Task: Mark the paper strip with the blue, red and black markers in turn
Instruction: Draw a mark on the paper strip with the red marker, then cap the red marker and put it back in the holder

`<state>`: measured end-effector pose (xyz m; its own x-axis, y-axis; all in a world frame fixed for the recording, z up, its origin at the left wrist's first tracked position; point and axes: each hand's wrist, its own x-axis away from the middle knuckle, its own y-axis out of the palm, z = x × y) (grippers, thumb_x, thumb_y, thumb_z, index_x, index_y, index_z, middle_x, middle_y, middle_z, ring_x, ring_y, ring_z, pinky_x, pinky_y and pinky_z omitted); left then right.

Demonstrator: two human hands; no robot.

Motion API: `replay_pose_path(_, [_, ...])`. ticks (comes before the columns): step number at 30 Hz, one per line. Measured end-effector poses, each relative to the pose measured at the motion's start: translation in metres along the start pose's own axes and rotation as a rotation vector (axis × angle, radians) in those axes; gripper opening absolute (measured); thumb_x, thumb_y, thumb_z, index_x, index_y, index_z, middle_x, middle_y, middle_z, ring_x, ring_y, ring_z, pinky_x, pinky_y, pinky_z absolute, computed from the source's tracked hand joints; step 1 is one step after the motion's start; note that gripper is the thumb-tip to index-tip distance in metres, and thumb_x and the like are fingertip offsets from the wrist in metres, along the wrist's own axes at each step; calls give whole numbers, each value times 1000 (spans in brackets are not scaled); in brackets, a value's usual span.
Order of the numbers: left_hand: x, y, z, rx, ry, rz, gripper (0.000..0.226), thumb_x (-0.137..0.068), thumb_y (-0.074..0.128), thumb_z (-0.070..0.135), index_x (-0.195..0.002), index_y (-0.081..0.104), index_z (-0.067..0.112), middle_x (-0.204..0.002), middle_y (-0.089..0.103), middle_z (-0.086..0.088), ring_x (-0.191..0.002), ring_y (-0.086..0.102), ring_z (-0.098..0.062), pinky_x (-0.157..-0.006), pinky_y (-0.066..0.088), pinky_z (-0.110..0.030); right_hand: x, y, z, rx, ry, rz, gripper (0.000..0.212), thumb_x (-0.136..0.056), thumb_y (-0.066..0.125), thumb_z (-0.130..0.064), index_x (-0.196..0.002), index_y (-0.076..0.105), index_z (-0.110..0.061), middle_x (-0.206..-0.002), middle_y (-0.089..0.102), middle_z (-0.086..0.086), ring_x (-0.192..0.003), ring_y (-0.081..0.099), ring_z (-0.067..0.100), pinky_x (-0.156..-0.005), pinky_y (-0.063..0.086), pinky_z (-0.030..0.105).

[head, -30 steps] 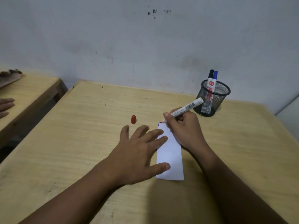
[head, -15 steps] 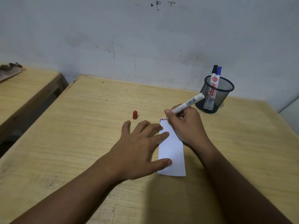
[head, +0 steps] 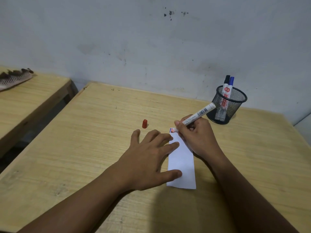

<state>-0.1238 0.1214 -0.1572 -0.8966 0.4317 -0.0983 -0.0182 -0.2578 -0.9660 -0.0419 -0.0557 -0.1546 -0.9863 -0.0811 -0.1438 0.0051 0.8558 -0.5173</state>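
Paper strip (head: 182,167), white and narrow, lies flat near the middle of the wooden desk (head: 87,148), its long side running toward twelve o'clock. At its far end sit a small blue mark and a red one beside it, right where the tip of the red marker (head: 196,116) touches down.

The right hand (head: 196,135) comes in from five o'clock, forearm low over the desk and heel of the hand resting on the strip's right edge. Its fingers are curled around the marker in a writing grip, the white barrel slanting up and away toward two o'clock.

The left hand (head: 149,157) reaches in from seven o'clock and lies palm down, grasping nothing. Its fingers are spread flat; the thumb and two fingertips press onto the left edge of the strip, pinning it.

A red cap (head: 144,123) stands on the desk at eleven o'clock from the left hand, apart from it. At two o'clock, near the wall, a black mesh cup (head: 226,106) holds the blue marker (head: 230,83) and the black marker (head: 226,81) upright, caps on.
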Motion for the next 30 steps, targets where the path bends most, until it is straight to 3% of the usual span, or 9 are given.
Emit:
replay_pose_path(5, [3, -2, 1, 59, 9, 61, 75, -83, 37, 78, -146, 32, 39, -151, 35, 17, -141, 22, -5, -115, 10, -62, 5, -11, -2, -326, 18, 268, 24, -95, 66, -25, -84, 70, -4, -65, 67, 3, -53, 61, 7, -49, 49, 17])
replay_pose_path(8, [3, -4, -3, 252, -34, 242, 69, -84, 47, 72, -144, 40, 37, -146, 41, 17, -137, 28, -1, -117, 7, -55, 2, -20, -1, -615, 147, 358, 20, -94, 68, -22, -80, 67, -8, -61, 60, 6, -45, 50, 10, -39, 39, 22])
replay_pose_path(11, [-11, -11, -20, 144, -200, 482, 56, -87, 50, 64, -135, 50, 36, -133, 50, 11, -126, 41, -10, -108, 21, -49, -3, -29, -2, -820, 275, 390, 19, -94, 69, -22, -79, 66, -10, -61, 57, 5, -41, 46, 8, -38, 33, 20])
replay_pose_path(14, [-28, -27, -39, -4, -434, 335, 49, -89, 45, 62, -129, 56, 36, -123, 59, 7, -117, 48, -18, -98, 26, -48, 1, -35, -14, -786, 275, 382, 18, -94, 68, -22, -87, 67, -5, -59, 57, 3, -41, 46, 7, -38, 33, 22])
replay_pose_path(17, [-36, -41, -44, 31, -465, 185, 32, -93, 48, 54, -103, 71, 34, -99, 72, 9, -105, 58, -15, -91, 26, -44, 8, -42, -36, -747, 188, 378, 20, -95, 67, -16, -79, 65, -5, -57, 58, 3, -43, 47, 10, -40, 36, 22])
replay_pose_path(21, [-43, -66, -24, 410, -458, 308, 11, -89, 65, 43, -83, 70, 35, -75, 69, 15, -83, 63, -2, -84, 31, -37, 16, -57, -67, -718, 75, 320, 22, -95, 65, -9, -73, 63, -8, -57, 58, 7, -44, 46, 12, -40, 36, 22])
replay_pose_path(23, [-45, -82, -9, 794, -361, 371, 6, -85, 73, 34, -88, 75, 29, -80, 76, 9, -85, 70, -8, -84, 46, -38, 20, -65, -81, -716, 29, 299, 18, -95, 64, -7, -77, 63, -8, -60, 58, 8, -47, 47, 13, -41, 37, 23])
replay_pose_path(25, [-45, -101, 12, 1037, -236, 400, 9, -87, 75, 17, -95, 77, 18, -89, 79, 4, -90, 72, -11, -79, 53, -24, 23, -72, -96, -704, -16, 282, 15, -95, 65, -8, -81, 66, -4, -60, 59, 8, -47, 47, 13, -41, 37, 24])
replay_pose_path(30, [-45, -130, 51, 1148, -100, 455, 13, -87, 73, 10, -99, 79, 13, -93, 80, 3, -87, 71, -3, -76, 52, -14, 37, -93, -124, -660, -106, 248, 22, -95, 66, -13, -85, 67, 7, -57, 60, 4, -44, 47, 11, -39, 36, 20])
